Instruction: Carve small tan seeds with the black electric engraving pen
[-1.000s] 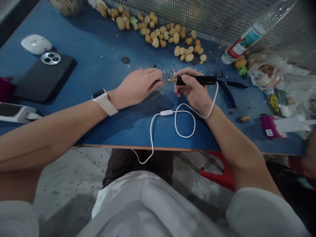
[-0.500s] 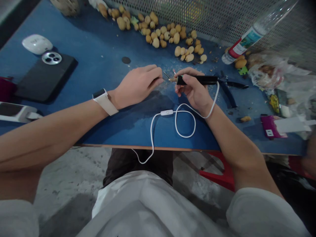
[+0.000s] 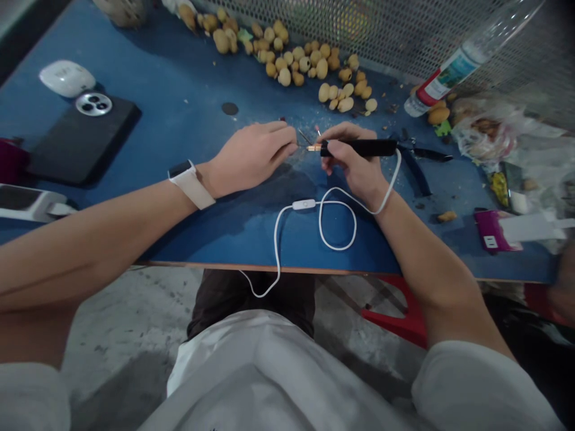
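Note:
My right hand (image 3: 357, 161) is wrapped round a black pen-shaped rotary tool (image 3: 371, 147), which lies level and points left. Its brass-coloured tip (image 3: 313, 148) faces my left hand (image 3: 254, 154). My left hand is closed in a pinch, and a thin metal bit (image 3: 302, 145) shows between its fingertips and the tool's tip. Whether the bit sits inside the tip I cannot tell. Just beyond, another thin metal rod (image 3: 305, 136) and a small pink-ended bit (image 3: 317, 129) lie on the table. A white cable (image 3: 338, 248) with an inline switch (image 3: 304, 205) runs from the tool.
Several small tan gourd-like pieces (image 3: 284, 76) line the back by a perforated metal screen (image 3: 395, 36). Dark-handled pliers (image 3: 415, 170) and a plastic bottle (image 3: 449, 75) stand right, near plastic bags (image 3: 489, 129). A black phone (image 3: 85, 140) and white case (image 3: 67, 78) lie left.
The rotary tool's brass-coloured tip shows more plainly, and a thin bit is now visible between it and my left fingertips. Both hands have shifted only slightly.

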`<state>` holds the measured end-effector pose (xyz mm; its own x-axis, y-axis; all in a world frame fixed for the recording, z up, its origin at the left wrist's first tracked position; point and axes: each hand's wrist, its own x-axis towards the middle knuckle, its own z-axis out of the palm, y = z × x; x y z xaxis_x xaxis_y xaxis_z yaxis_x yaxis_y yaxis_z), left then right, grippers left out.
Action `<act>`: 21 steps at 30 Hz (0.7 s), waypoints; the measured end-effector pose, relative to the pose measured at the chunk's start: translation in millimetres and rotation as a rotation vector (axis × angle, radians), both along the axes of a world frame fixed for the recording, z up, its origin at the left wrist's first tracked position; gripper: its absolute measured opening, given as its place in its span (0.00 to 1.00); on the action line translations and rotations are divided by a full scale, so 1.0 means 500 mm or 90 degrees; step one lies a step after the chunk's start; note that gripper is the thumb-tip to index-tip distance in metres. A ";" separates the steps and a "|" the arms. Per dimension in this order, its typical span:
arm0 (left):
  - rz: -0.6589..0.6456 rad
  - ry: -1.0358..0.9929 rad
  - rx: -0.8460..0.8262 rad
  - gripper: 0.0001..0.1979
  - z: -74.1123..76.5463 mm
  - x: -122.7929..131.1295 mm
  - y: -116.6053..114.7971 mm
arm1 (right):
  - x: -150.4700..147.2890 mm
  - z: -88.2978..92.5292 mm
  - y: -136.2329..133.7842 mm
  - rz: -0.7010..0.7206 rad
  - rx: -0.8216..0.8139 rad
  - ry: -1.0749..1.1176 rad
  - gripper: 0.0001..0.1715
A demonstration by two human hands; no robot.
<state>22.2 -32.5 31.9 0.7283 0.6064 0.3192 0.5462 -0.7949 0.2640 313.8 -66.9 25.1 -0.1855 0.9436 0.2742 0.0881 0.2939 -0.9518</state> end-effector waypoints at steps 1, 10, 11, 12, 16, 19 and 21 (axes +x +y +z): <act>0.001 0.016 0.001 0.23 0.001 0.001 -0.001 | 0.011 0.000 0.004 -0.020 0.033 -0.048 0.24; -0.017 0.015 -0.011 0.18 -0.019 0.005 0.004 | 0.131 -0.029 0.084 -0.029 0.052 -0.109 0.29; -0.017 0.002 -0.012 0.17 -0.023 0.005 0.005 | 0.137 -0.032 0.088 -0.030 0.050 -0.113 0.29; -0.016 -0.011 -0.014 0.16 -0.027 0.006 0.006 | 0.141 -0.034 0.092 -0.033 0.056 -0.118 0.29; -0.024 -0.034 -0.024 0.12 -0.036 0.005 0.008 | 0.144 -0.036 0.094 -0.057 0.106 -0.125 0.30; -0.030 -0.031 -0.026 0.11 -0.036 0.005 0.008 | 0.138 -0.026 0.083 -0.039 0.050 -0.100 0.30; -0.027 -0.023 -0.025 0.11 -0.035 0.006 0.008 | 0.134 -0.017 0.075 -0.008 -0.027 -0.071 0.31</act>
<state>25.1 -28.6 14.2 0.7421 0.5875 0.3226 0.5013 -0.8060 0.3148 380.8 -29.2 16.6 -0.2014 0.9564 0.2114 0.1978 0.2511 -0.9475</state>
